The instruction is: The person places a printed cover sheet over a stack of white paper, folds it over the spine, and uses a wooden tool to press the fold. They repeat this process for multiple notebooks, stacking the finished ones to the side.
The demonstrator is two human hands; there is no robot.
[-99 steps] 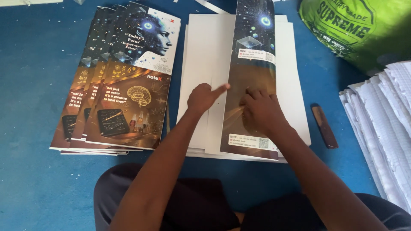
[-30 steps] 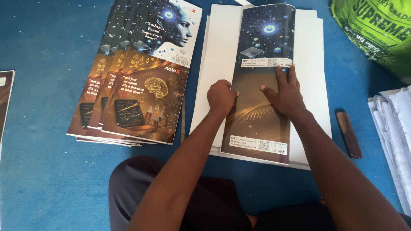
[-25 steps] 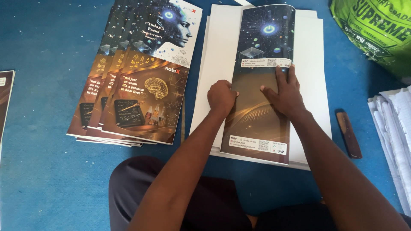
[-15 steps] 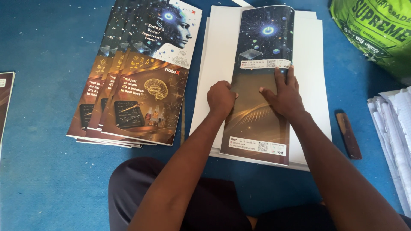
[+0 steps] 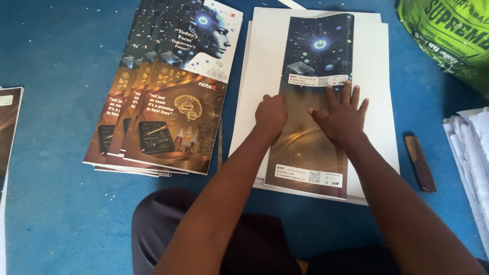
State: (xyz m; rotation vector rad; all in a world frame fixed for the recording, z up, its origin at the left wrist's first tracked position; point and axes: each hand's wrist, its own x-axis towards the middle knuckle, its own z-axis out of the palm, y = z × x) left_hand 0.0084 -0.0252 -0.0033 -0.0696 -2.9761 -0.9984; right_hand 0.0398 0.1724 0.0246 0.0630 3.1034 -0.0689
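Left hand (image 5: 271, 115) is curled into a loose fist, knuckles pressing down right on the left edge of the folded printed sheet (image 5: 315, 102), holding nothing. Right hand (image 5: 342, 116) is flat and wide open, fingers spread apart, palm down on the middle of that same sheet, thumb pointing toward the left one. The two hands sit near each other but not touching, neither one actually gripping anything, just pushing down

The sheet itself is a long narrow glossy cover, dark blue up top fading to brown-gold lower down, with white label strips across it. Its top end curls up a bit. It lies on a stack of plain white sheets (image 5: 383, 91), which sits on the blue floor (image 5: 51, 66)

To the left, just beside the white stack, there's a fanned pile of finished printed covers (image 5: 168, 97) in the same style. On the right, a small brown wooden stick (image 5: 419, 163) lies on the floor, further right a heap of white paper (image 5: 471, 153), and a green sack (image 5: 448, 30) in the top right corner. The person's dark-clothed lap (image 5: 244, 239) is at the bottom
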